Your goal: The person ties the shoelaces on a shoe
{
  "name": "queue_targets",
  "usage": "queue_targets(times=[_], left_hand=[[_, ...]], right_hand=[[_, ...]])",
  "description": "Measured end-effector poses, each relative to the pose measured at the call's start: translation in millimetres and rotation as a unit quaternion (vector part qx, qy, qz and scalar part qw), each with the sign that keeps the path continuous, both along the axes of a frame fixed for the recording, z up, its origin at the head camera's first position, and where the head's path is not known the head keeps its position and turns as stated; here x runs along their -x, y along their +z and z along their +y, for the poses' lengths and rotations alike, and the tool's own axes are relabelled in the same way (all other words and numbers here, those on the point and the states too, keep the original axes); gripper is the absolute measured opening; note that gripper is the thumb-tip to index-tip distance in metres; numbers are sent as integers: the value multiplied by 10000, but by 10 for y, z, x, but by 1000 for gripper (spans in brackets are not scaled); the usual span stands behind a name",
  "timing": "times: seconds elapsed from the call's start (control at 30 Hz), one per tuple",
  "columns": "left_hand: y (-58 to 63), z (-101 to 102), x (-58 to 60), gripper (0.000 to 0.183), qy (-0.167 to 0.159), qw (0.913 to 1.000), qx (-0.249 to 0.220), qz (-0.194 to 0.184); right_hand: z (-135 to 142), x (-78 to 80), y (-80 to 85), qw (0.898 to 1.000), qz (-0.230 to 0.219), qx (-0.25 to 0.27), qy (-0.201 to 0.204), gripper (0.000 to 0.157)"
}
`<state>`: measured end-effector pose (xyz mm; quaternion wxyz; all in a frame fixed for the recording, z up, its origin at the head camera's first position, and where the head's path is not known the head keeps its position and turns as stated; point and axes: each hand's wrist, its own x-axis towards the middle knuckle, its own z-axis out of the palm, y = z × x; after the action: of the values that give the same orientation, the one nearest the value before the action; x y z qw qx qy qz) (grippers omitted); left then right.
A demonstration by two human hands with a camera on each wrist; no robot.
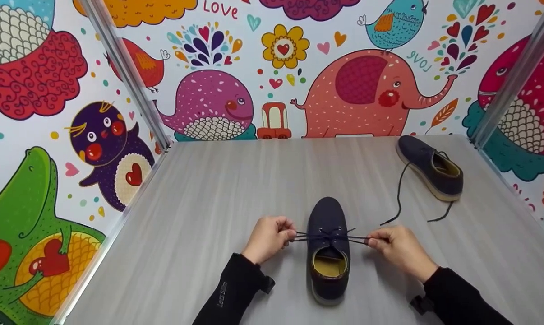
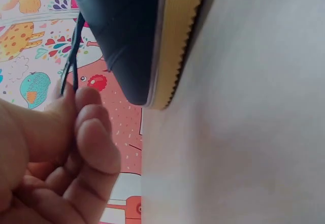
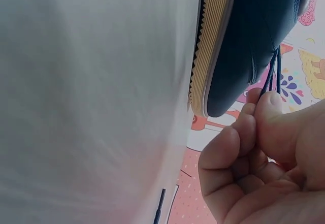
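Note:
A dark navy shoe [image 1: 328,214] with a yellowish insole stands on the table, toe pointing away from me. Its dark laces cross over the tongue in a knot [image 1: 330,237]. On the left side, my left hand [image 1: 269,238] pinches a lace loop [image 2: 76,51] between thumb and fingers. Opposite it, my right hand [image 1: 400,250] pinches another loop of shoelace [image 3: 271,74]. Both loops stretch out sideways, looking taut. A short loose lace end [image 1: 354,229] sticks out near the knot on the right. The pale ribbed sole [image 3: 216,41] shows in both wrist views.
A second navy shoe [image 1: 430,167] lies at the back right, its untied laces [image 1: 399,198] trailing on the table. The wood-grain table [image 1: 200,189] meets walls printed with cartoon animals. Metal posts [image 1: 127,67] stand at the corners.

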<state>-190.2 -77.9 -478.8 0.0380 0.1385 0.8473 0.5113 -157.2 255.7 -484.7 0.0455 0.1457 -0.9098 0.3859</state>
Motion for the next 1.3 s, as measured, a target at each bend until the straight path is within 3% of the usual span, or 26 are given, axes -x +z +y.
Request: queue_targets(times=[0.2,0.33,0.47,0.63,0.73,0.9,1.07,1.3], left_hand=[[-30,16,17,7,-32,10000,-50,-39],[-35,-6,32,14,-139,9993,-184,-278],[-35,-26,34,22,-263,9971,-347,-626],[-33,0,14,18,-470,9922,-487,-1043],[-37,11,7,12,-439,9922,-483,-1059],[-32,-3,-2,7,-229,9962,-354,-758],[-22,-24,0,8,-182,9988,-119,-433],[-25,-40,-1,8,-82,9993,230,-298]], right_hand=[[32,19,-1,9988,-403,65,268,7],[55,29,5,9879,-1195,665,737,30],[33,51,3,9754,-1633,1190,878,49],[-27,51,-20,9784,-1473,1226,779,38],[-57,45,-26,9852,-1204,980,728,26],[-54,36,-36,9931,-653,677,695,13],[-10,37,-55,9967,-75,462,662,11],[46,43,-53,9975,-123,372,582,11]])
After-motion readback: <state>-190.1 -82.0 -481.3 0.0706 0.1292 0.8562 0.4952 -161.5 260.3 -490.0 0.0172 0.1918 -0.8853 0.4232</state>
